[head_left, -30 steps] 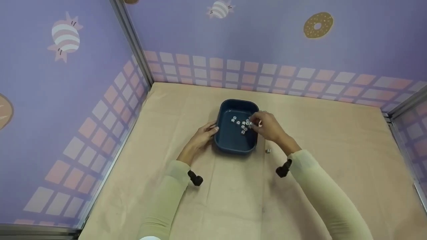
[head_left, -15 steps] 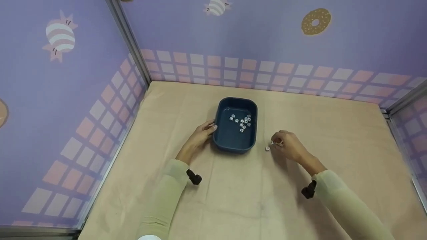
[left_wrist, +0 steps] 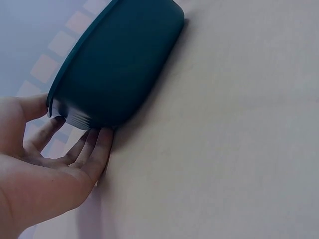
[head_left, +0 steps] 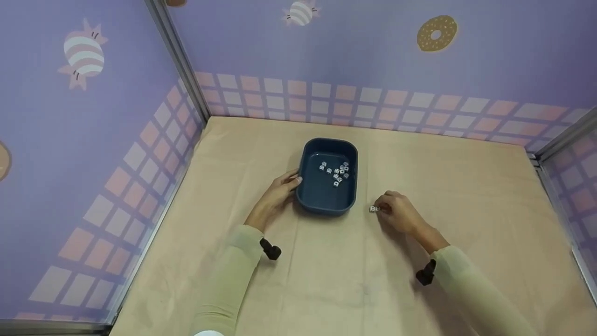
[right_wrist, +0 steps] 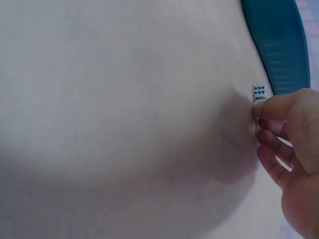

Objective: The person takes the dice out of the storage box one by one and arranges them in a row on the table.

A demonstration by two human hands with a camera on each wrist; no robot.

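Note:
A dark blue rectangular tub stands on the cloth-covered table with several white dice on its floor. My left hand grips its left side, thumb over the rim and fingers against the outer wall, as the left wrist view also shows the hand. Right of the tub, my right hand pinches a die at its fingertips, mostly hidden by the thumb in the right wrist view. Close beside it on the cloth lies another die, its six blue dots showing.
A beige cloth covers the table. Purple panels with a pink and white grid wall in the back and sides. A metal post stands at the back left corner.
My right hand has left the tub's inside, moved right and toward me with a die, and come down beside the loose die. The left hand keeps its grip on the tub.

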